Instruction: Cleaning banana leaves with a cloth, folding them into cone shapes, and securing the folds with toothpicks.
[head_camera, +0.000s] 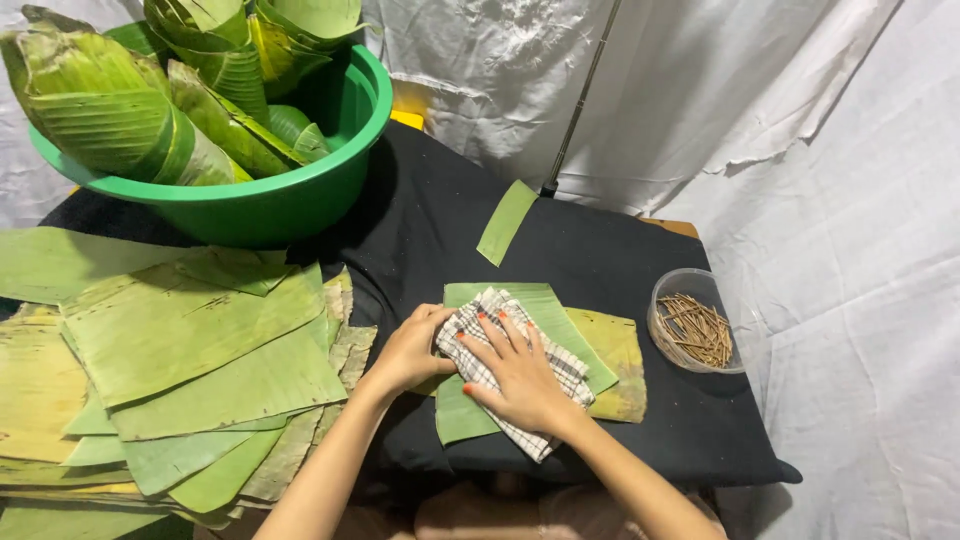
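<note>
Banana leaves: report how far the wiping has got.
Done: rolled leaves fill the green basin. In hand: the right hand presses a checked cloth on a flat leaf piece, the left hand steadying it. Left: a tall stack of flat leaves; sticks wait in a bowl.

Bright light shines from above onto my worktop (640, 260). Everything looks sharp. Soft shadows sit under my green basin (300, 200).
</note>
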